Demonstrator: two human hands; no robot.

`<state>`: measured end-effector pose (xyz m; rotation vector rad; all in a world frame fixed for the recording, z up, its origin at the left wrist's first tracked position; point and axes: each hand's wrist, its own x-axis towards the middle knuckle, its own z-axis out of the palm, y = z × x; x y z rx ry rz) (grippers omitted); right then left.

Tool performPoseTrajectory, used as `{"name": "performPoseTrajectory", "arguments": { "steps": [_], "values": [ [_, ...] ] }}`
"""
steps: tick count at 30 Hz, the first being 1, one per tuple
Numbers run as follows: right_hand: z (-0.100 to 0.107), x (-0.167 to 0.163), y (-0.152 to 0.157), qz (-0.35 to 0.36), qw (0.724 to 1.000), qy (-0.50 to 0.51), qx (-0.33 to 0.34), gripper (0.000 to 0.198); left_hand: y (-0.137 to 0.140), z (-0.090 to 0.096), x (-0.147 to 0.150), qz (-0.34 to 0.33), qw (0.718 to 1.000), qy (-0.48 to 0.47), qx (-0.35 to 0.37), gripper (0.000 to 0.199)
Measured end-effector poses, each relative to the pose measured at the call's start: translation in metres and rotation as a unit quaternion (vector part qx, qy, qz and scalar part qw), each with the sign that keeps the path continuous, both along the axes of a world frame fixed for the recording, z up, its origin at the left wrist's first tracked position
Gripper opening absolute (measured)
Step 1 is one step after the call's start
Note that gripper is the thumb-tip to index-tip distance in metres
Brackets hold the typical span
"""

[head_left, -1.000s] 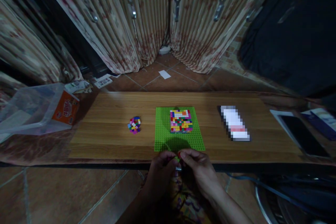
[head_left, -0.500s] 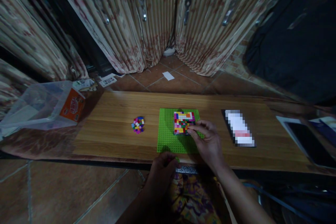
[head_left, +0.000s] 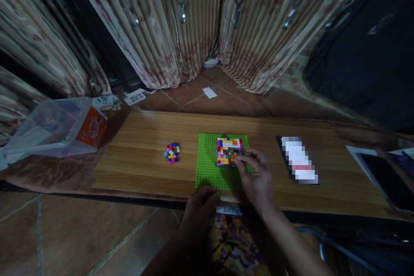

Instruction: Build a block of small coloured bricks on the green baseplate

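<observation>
A green studded baseplate (head_left: 207, 172) lies on the wooden board, and on it stands a block built of many-coloured toy bricks (head_left: 226, 151). My right hand (head_left: 258, 179) reaches over the plate from the right. Its thumb and fingers are pinched together at the block's lower right side, and they hide what is between them. Closer to me, my left hand (head_left: 200, 207) is closed at the board's front edge, below the plate. A small green brick (head_left: 218, 196) shows at its fingertips. Left of the plate is a small heap of loose coloured bricks (head_left: 171, 153).
The wooden board (head_left: 136, 138) bears a phone (head_left: 299, 159) with a blurred screen on the right. Farther right lies a dark flat device (head_left: 384, 177). A clear plastic tub (head_left: 61, 125) with an orange label stands at the left. Striped curtains (head_left: 161, 43) hang beyond the board.
The whole view has shifted slightly, so the things appear a little farther right. Both hands keep nearly the same places and remain closed; the right fingertips still meet the brick block.
</observation>
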<state>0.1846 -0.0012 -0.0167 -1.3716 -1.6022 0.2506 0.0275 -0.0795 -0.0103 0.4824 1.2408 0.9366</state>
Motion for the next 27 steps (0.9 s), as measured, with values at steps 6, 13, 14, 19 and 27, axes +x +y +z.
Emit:
{"name": "performPoseTrajectory", "arguments": {
  "steps": [6, 13, 14, 19, 27],
  "values": [
    [-0.008, 0.001, -0.01, -0.014, 0.984, -0.154, 0.092, 0.016, 0.002, 0.006, -0.003, 0.024, 0.998, -0.042, -0.035, 0.021],
    [-0.007, 0.006, -0.016, -0.013, 0.969, -0.236, 0.068, 0.021, 0.007, 0.015, -0.01, 0.088, 0.972, -0.196, -0.096, 0.016],
    [-0.006, 0.007, -0.015, -0.011, 0.969, -0.239, 0.066, 0.021, 0.007, 0.015, -0.011, 0.096, 0.967, -0.213, -0.1, 0.014],
    [0.008, 0.004, -0.023, -0.006, 0.979, -0.195, 0.054, 0.024, 0.005, 0.017, -0.012, 0.11, 0.954, -0.252, -0.119, 0.008],
    [0.037, -0.026, -0.068, 0.156, 0.975, 0.052, -0.151, 0.018, 0.002, 0.018, -0.008, 0.083, 0.97, -0.223, -0.053, 0.024]
  ]
}}
